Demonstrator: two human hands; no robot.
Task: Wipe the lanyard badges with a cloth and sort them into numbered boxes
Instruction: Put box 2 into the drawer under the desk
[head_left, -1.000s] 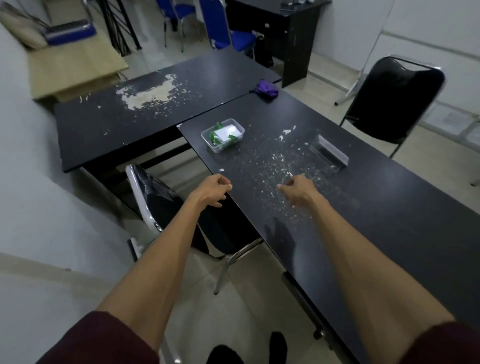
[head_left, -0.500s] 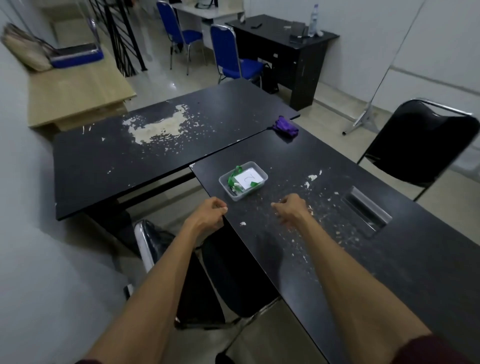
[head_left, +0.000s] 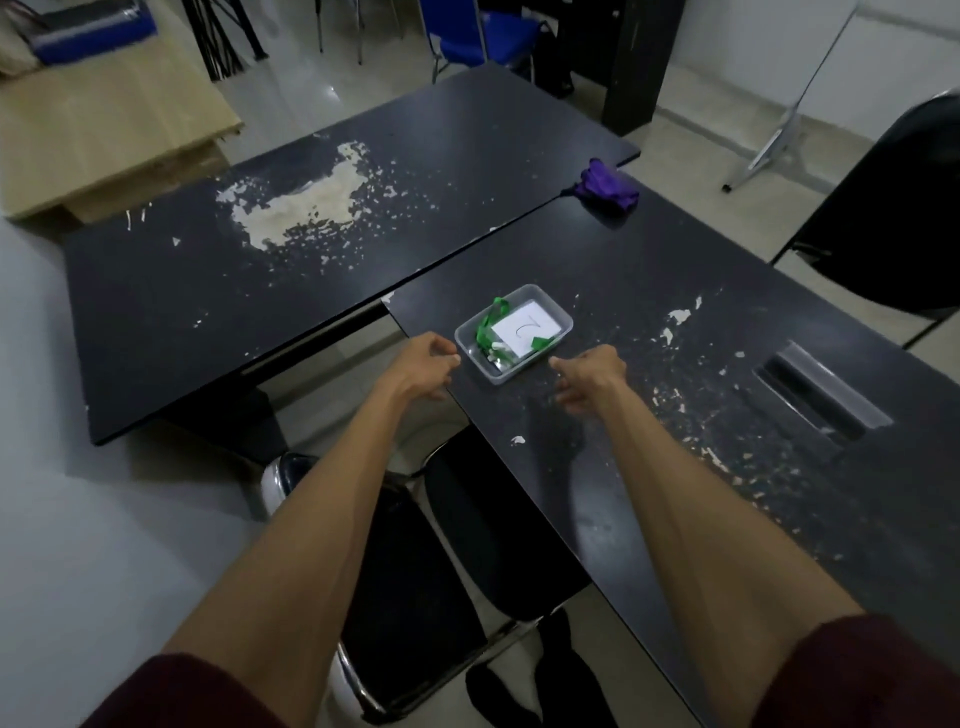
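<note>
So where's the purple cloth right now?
Head view, upper right: the purple cloth lies at the black table's far corner, beyond the clear box.

Clear box (head_left: 563, 318) holds green lanyard badges (head_left: 488, 321); crumpled purple cloth (head_left: 607, 186) lies well apart

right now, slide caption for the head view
Left hand and right hand flank a clear box of green lanyard badges on a scuffed black table

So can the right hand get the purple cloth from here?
Probably not yet. The purple cloth lies at the table's far corner, well past the right hand, and that arm looks stretched. Nothing blocks the path, so leaning closer should do it.
</note>
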